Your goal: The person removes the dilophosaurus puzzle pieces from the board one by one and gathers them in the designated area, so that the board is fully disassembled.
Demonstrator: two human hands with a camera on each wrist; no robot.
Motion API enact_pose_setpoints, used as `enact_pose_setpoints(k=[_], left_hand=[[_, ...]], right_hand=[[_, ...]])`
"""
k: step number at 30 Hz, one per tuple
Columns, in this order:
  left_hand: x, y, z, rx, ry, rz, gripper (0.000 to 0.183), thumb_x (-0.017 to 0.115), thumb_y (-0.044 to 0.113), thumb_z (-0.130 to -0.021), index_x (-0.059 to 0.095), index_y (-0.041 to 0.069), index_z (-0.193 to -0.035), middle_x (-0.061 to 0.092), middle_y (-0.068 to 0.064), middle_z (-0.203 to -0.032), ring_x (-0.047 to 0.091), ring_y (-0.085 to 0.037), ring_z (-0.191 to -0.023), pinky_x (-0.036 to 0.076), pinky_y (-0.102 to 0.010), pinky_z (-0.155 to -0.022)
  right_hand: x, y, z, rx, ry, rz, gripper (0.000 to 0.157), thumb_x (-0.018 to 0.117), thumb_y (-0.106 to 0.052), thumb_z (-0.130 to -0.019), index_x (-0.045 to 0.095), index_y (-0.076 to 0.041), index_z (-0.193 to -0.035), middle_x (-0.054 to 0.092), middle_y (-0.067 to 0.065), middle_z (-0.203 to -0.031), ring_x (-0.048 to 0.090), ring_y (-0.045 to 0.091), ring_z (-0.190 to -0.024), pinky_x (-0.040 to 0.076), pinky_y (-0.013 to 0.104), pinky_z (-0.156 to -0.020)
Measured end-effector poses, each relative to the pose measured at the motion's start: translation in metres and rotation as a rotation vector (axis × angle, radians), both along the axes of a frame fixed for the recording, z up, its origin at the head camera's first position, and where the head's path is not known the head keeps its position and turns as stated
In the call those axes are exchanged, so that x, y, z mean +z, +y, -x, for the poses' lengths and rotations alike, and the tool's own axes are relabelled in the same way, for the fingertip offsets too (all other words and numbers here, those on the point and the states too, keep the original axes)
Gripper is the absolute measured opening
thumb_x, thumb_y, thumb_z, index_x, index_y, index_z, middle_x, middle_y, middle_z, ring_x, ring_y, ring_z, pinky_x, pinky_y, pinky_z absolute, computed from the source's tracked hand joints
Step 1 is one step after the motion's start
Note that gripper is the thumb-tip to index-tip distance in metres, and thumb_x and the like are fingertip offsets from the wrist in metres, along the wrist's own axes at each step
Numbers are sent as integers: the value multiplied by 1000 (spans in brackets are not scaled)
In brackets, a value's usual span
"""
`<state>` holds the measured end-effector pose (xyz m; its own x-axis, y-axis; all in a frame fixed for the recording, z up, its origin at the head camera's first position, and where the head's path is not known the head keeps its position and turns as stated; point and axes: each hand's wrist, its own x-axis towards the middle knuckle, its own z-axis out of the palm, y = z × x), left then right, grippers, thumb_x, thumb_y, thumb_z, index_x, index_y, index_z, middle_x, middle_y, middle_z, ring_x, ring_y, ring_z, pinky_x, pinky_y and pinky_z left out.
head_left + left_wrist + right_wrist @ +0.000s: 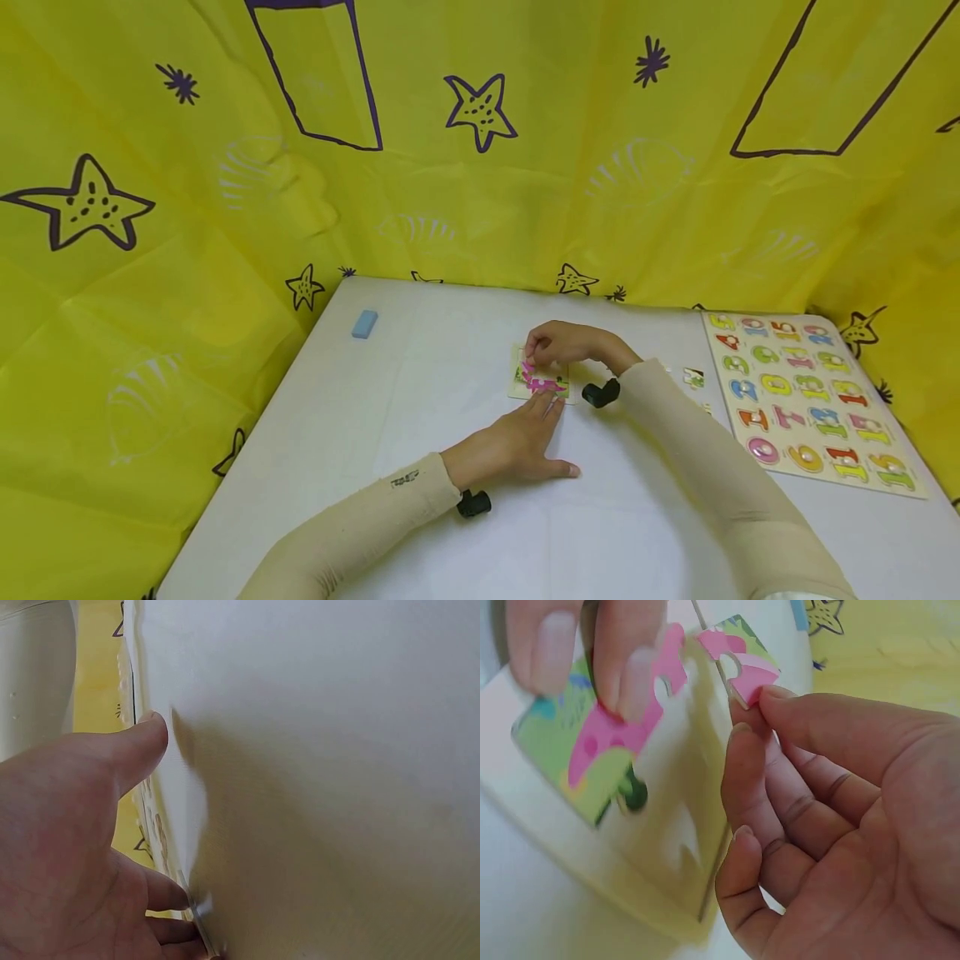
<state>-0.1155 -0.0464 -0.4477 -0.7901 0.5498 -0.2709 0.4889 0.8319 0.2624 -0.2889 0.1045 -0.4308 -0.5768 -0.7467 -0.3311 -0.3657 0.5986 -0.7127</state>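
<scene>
My right hand (567, 342) pinches a pink and green jigsaw piece (759, 669) between thumb and forefinger, at the far left part of a small puzzle tray (515, 392). In the right wrist view, joined jigsaw pieces (592, 750) with a pink spotted figure lie in the tray, and the held piece is apart from them. My left hand (517, 443) lies palm down with its fingertips (634, 682) on those joined pieces. Its thumb spreads out to the side, over the white table. The left wrist view shows the left hand (75, 825) from the palm side.
A board of colourful number pieces (813, 400) lies at the table's right. Loose jigsaw pieces (693, 377) sit between it and the right forearm. A blue block (365, 324) is at the back left. Yellow patterned cloth (420, 192) hangs behind the white table (337, 400).
</scene>
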Motion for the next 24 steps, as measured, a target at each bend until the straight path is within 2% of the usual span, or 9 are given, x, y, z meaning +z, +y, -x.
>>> enact_pose_setpoints(k=[4, 9, 16, 20, 24], left_hand=[[-1, 0, 0, -7, 9, 4, 107, 61, 72, -95, 24, 3, -167, 17, -15, -176, 19, -26, -163, 26, -32, -129], [0, -1, 0, -2, 1, -11, 106, 62, 71, -95, 24, 3, -167, 15, -13, -177, 17, -24, -164, 27, -33, -128], [1, 0, -1, 1, -16, -29, 106, 63, 69, -96, 23, 4, -168, 16, -13, -177, 16, -24, -164, 26, -34, -129], [1, 1, -1, 11, -24, -17, 106, 62, 70, -96, 22, 4, -168, 15, -13, -177, 17, -25, -164, 26, -34, -129], [1, 2, -1, 17, -18, 4, 107, 61, 72, -95, 22, 4, -168, 15, -14, -177, 18, -26, -163, 25, -34, -129]], right_hand=[[3, 17, 2, -49, 17, 55, 13, 68, -18, -102, 70, -7, -109, 66, 4, -98, 54, 18, -90, 47, 30, -81], [9, 47, 2, -115, 33, 92, 18, 69, -18, -103, 69, -3, -112, 68, 7, -102, 55, 20, -92, 48, 34, -84], [14, 92, -12, -182, 3, 77, 20, 67, -18, -104, 68, -1, -116, 68, 14, -102, 57, 24, -91, 51, 36, -82], [16, 112, -26, -175, -5, 34, 15, 66, -13, -103, 69, -1, -112, 69, 12, -97, 57, 23, -87, 49, 34, -78], [16, 125, -37, -130, 16, 1, 11, 63, -5, -100, 70, -2, -107, 70, 7, -95, 55, 19, -86, 48, 31, -79]])
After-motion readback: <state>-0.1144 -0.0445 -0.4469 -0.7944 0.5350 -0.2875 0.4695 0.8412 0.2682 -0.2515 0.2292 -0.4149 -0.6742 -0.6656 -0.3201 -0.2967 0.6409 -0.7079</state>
